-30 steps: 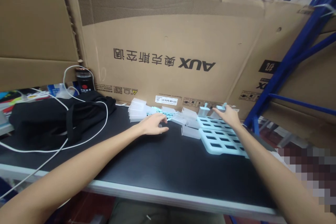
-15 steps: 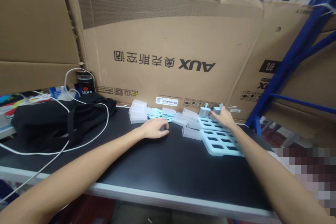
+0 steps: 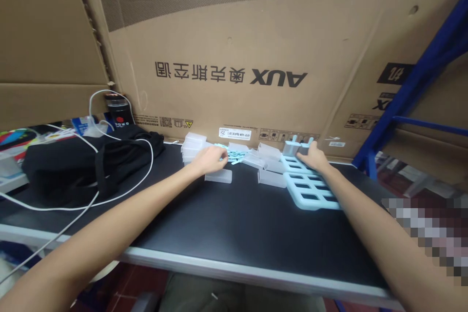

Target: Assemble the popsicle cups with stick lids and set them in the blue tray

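My left hand is closed at the pile of light-blue popsicle sticks, with a bit of light blue showing between thumb and fingers. Just in front of it, a clear popsicle mould lies on its side on the black table. My right hand closes round a capped popsicle mould at the far end of the light-blue rack; its fingers partly hide the mould. Beside that stands another mould with a light-blue stick top. The rack's nearer rectangular slots are unfilled.
Clear moulds are stacked left of the sticks, and several more lie beside the rack. A black bag, a white cable and a dark jar occupy the left. Cardboard walls the back.
My left hand has shifted back and left to the sticks, and a clear mould now shows on the table before it. My right hand stays at the rack. The view has tilted down.
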`<state>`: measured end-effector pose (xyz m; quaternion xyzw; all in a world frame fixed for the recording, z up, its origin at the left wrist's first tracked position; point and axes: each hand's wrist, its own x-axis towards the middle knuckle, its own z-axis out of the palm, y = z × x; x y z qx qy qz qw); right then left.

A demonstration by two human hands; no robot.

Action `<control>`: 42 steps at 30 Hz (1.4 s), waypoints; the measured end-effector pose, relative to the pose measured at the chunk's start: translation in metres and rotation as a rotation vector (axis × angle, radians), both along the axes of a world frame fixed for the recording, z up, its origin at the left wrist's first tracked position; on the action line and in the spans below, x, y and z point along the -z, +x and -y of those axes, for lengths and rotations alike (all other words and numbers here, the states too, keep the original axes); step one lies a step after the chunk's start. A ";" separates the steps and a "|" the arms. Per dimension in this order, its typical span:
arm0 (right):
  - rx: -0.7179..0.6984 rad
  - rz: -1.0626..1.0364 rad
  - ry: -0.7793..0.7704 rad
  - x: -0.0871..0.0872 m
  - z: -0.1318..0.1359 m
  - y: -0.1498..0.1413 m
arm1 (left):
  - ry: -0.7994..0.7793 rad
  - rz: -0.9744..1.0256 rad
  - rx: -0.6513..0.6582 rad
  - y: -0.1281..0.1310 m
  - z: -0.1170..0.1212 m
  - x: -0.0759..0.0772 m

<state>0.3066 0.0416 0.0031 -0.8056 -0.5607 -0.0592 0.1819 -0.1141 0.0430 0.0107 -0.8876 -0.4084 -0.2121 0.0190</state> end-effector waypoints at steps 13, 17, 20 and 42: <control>-0.154 0.233 0.236 -0.041 0.037 -0.035 | -0.007 -0.271 -0.023 0.044 -0.036 -0.012; -0.675 0.219 0.056 -0.047 0.063 -0.100 | -0.007 -0.276 -0.056 0.049 -0.043 -0.017; -0.792 0.337 -0.039 -0.040 0.079 -0.138 | 0.001 -0.294 -0.069 0.053 -0.045 -0.020; -0.890 0.305 -0.056 -0.020 0.099 -0.152 | 0.047 -0.381 -0.116 0.054 -0.033 -0.018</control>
